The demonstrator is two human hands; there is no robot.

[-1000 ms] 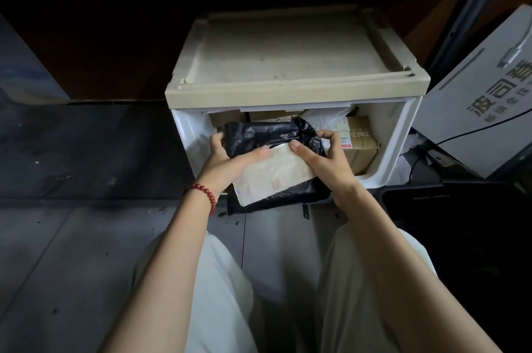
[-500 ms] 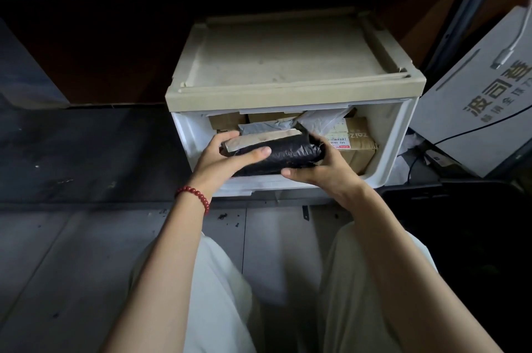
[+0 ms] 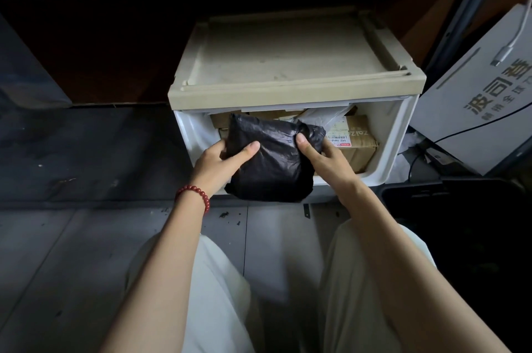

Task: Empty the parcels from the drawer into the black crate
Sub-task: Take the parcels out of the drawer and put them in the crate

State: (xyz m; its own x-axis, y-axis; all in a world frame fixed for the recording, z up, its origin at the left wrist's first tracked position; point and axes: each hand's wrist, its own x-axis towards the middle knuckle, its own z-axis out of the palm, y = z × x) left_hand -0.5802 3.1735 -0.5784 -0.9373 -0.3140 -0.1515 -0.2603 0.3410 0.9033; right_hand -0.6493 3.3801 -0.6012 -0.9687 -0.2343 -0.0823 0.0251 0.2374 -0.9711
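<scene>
drawer (image 3: 403, 134): pulled out under the beige top, so I see straight in; brown boxes (image 3: 359, 148) remain inside.
black crate (image 3: 414, 190): on the floor just right of the drawer, for a short carry.
black parcel (image 3: 273, 162): held over the drawer's front rim, tilted toward me.
left grip (image 3: 214, 161): thumb on front, fingers behind, clamping the left edge.
right grip (image 3: 328, 161): thumb pinches the right corner; I judge a soft bag needs both sides.

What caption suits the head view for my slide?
Left hand and right hand hold a black parcel at the open drawer, near the black crate.
</scene>
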